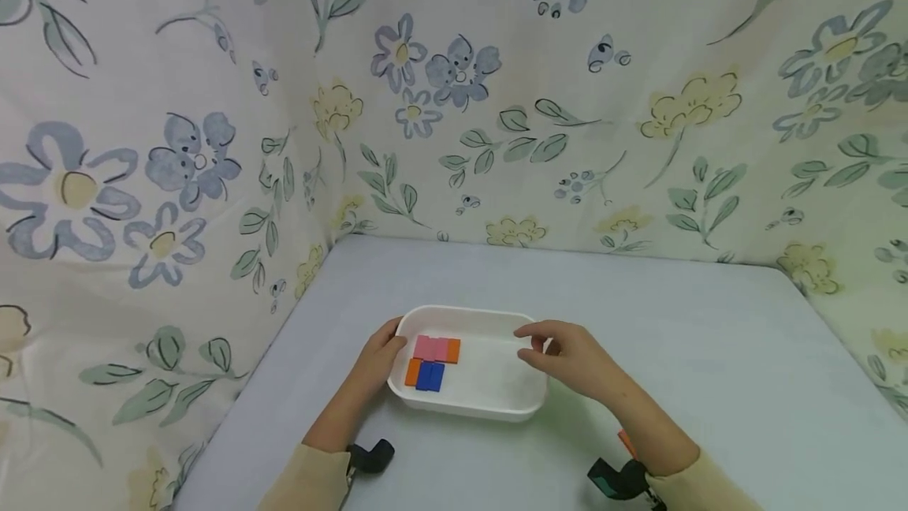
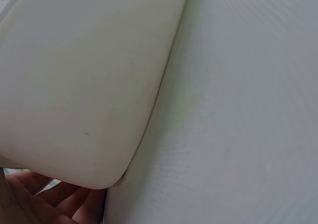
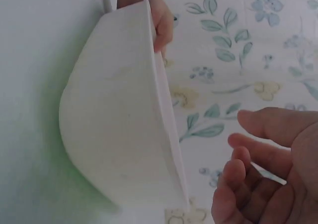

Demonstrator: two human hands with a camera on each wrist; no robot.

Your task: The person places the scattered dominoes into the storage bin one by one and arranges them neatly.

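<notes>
A white plastic tray [image 1: 489, 381] is in the middle of the head view. Lying flat in its left half are pink pieces [image 1: 431, 348], blue pieces [image 1: 429, 376] and an orange piece [image 1: 453, 351] at the end of each row. My left hand [image 1: 374, 359] grips the tray's left end, thumb at the rim and fingers outside, partly hidden by the wall in the left wrist view. Over the right end hovers my right hand [image 1: 567, 353], its fingers loosely bent and thumb apart. Nothing shows between them in the right wrist view.
Partly hidden by my right forearm, another orange piece [image 1: 626, 441] lies on the pale table [image 1: 709, 337]. A flower-printed cloth [image 1: 532, 101] hangs behind the table and at its sides. Black wrist mounts [image 1: 372, 457] stick out from both sleeves.
</notes>
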